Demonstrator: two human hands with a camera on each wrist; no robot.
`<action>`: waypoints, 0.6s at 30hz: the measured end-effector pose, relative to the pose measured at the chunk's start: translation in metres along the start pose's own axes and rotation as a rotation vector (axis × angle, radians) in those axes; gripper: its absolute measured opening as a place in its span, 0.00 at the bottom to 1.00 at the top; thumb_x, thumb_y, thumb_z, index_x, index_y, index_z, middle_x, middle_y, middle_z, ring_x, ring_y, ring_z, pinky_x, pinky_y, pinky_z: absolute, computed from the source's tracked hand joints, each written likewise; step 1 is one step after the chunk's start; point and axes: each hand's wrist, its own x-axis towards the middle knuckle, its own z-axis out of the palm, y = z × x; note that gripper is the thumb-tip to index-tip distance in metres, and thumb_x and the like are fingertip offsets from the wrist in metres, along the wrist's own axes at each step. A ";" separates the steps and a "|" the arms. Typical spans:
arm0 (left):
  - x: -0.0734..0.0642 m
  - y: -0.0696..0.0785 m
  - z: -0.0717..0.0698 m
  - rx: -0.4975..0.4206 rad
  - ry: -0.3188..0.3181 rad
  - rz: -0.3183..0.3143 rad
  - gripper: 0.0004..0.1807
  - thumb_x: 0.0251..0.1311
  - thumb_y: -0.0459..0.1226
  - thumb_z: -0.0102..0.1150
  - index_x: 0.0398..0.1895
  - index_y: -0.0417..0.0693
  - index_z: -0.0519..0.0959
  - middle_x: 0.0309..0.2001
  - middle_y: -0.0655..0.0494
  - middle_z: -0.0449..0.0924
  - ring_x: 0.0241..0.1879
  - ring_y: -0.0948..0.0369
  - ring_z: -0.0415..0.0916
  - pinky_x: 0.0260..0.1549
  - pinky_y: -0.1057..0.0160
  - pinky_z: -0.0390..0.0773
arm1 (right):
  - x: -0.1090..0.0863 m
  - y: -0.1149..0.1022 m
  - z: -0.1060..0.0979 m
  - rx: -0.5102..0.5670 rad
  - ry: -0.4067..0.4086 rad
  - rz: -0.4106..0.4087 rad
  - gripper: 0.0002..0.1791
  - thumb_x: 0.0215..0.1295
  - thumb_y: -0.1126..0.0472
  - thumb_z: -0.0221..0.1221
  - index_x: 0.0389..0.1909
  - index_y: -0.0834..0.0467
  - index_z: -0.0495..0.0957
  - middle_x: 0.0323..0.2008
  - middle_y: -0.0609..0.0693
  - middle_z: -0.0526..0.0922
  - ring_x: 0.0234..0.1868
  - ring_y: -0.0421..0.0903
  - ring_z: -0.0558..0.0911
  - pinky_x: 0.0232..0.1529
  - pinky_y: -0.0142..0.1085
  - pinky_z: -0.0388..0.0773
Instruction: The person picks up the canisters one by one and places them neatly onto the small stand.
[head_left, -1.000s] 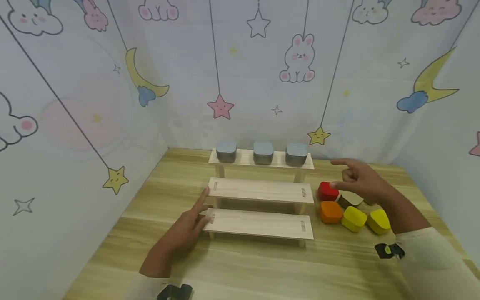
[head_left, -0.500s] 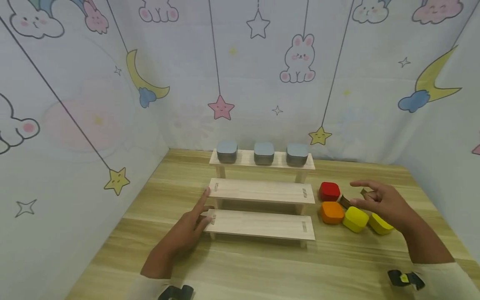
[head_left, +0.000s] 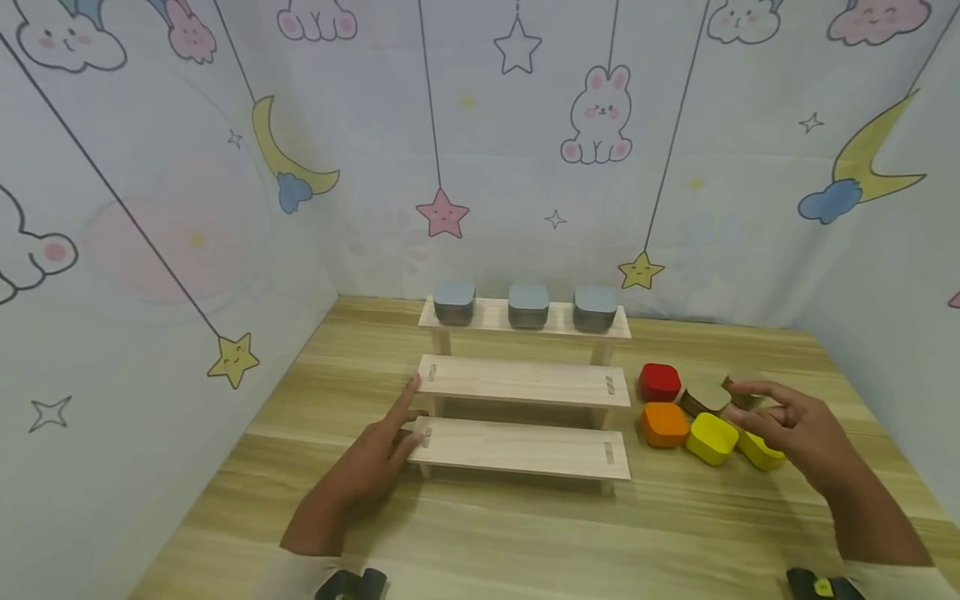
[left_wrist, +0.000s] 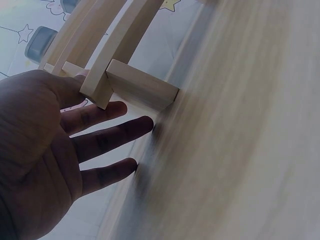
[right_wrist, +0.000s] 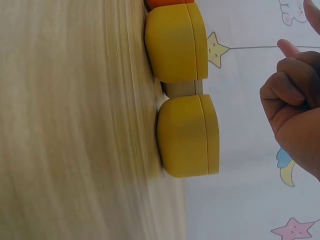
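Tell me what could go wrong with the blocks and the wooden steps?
The right grip partly hides a yellow block in the head view, so it might bump that one while reaching down. The left grip touches the wooden steps; a push might shift them, and the three grey blocks on top could slide off.

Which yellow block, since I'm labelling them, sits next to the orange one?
The yellow block nearer the shelf; it sits between the orange block and the other yellow block, which the right hand partly covers in the head view.
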 end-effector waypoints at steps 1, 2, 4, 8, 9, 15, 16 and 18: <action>0.000 0.001 0.000 -0.002 0.000 0.000 0.49 0.85 0.35 0.52 0.91 0.72 0.33 0.77 0.34 0.74 0.65 0.43 0.86 0.70 0.37 0.79 | -0.002 0.001 0.000 0.003 0.007 0.006 0.18 0.82 0.55 0.63 0.68 0.40 0.79 0.15 0.42 0.64 0.14 0.44 0.60 0.16 0.41 0.64; 0.001 0.002 -0.001 -0.002 -0.002 0.000 0.49 0.85 0.35 0.52 0.91 0.72 0.33 0.77 0.35 0.74 0.65 0.43 0.86 0.70 0.36 0.79 | -0.003 0.002 -0.001 0.006 0.011 0.014 0.18 0.82 0.54 0.63 0.68 0.40 0.79 0.15 0.41 0.64 0.14 0.45 0.61 0.16 0.41 0.64; 0.001 0.003 -0.001 -0.007 -0.007 -0.002 0.49 0.85 0.35 0.52 0.91 0.72 0.33 0.77 0.35 0.73 0.65 0.43 0.86 0.70 0.36 0.78 | -0.006 0.004 -0.002 0.017 0.017 0.032 0.18 0.82 0.54 0.63 0.68 0.39 0.79 0.16 0.41 0.64 0.15 0.45 0.61 0.16 0.41 0.64; 0.001 0.003 -0.001 -0.004 -0.009 -0.013 0.49 0.85 0.35 0.52 0.91 0.72 0.33 0.77 0.35 0.73 0.66 0.43 0.85 0.71 0.36 0.77 | -0.009 0.009 -0.004 0.010 0.027 0.049 0.18 0.83 0.53 0.62 0.68 0.39 0.79 0.16 0.40 0.64 0.16 0.45 0.61 0.16 0.39 0.63; 0.001 0.003 -0.001 -0.005 -0.009 -0.015 0.49 0.85 0.35 0.52 0.91 0.72 0.33 0.77 0.35 0.73 0.66 0.43 0.85 0.71 0.36 0.77 | -0.009 0.010 -0.004 0.009 0.032 0.049 0.18 0.82 0.53 0.62 0.68 0.39 0.79 0.16 0.40 0.63 0.16 0.45 0.60 0.16 0.39 0.63; 0.001 0.003 -0.001 -0.009 -0.006 -0.015 0.49 0.85 0.34 0.52 0.91 0.72 0.33 0.77 0.34 0.74 0.66 0.42 0.85 0.71 0.36 0.78 | -0.012 0.020 -0.013 0.012 0.056 0.095 0.20 0.83 0.52 0.62 0.70 0.34 0.79 0.15 0.41 0.64 0.20 0.48 0.65 0.21 0.38 0.66; 0.000 0.003 -0.001 -0.010 -0.005 -0.016 0.49 0.85 0.34 0.52 0.92 0.72 0.33 0.77 0.34 0.74 0.66 0.42 0.85 0.70 0.36 0.78 | -0.012 0.022 -0.015 0.014 0.052 0.102 0.21 0.83 0.52 0.62 0.71 0.33 0.78 0.15 0.41 0.65 0.20 0.49 0.66 0.23 0.39 0.67; 0.000 0.002 0.000 -0.012 -0.002 -0.018 0.49 0.85 0.34 0.52 0.92 0.71 0.34 0.77 0.33 0.73 0.66 0.42 0.85 0.70 0.36 0.78 | -0.012 0.026 -0.018 0.018 0.046 0.100 0.21 0.83 0.52 0.62 0.71 0.33 0.78 0.15 0.42 0.64 0.20 0.49 0.66 0.25 0.40 0.67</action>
